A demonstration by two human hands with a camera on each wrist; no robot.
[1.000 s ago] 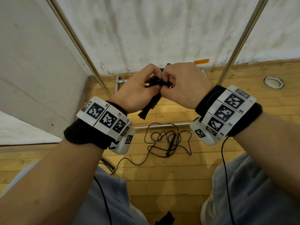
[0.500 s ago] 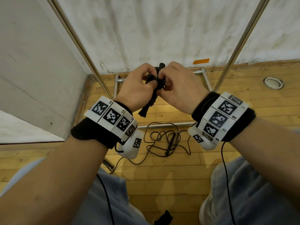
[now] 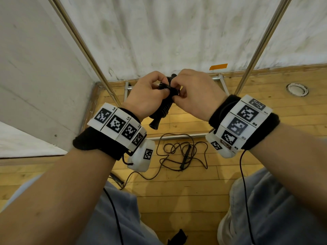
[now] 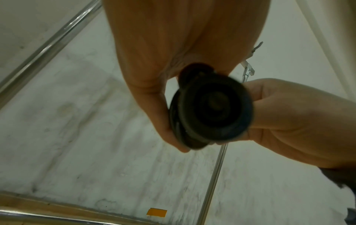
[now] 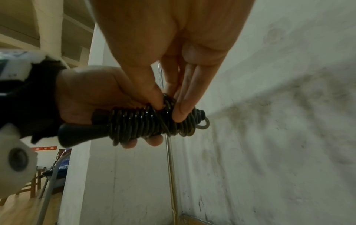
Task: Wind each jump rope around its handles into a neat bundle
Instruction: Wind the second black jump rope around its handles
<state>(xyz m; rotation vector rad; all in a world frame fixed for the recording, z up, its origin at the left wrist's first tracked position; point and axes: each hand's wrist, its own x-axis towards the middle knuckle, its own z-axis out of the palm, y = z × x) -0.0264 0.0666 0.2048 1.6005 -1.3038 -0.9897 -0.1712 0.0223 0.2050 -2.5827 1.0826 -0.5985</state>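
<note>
Head view: both hands (image 3: 146, 98) (image 3: 196, 96) grip the wound rope bundle (image 3: 164, 106).

The right hand (image 5: 173, 45) pinches the black cord wound around the jump rope handles (image 5: 138, 123) with thumb and fingers (image 5: 181, 111). The left hand (image 5: 90, 94) grips the bundle from the left, before a pale wall (image 5: 279, 137).
</note>
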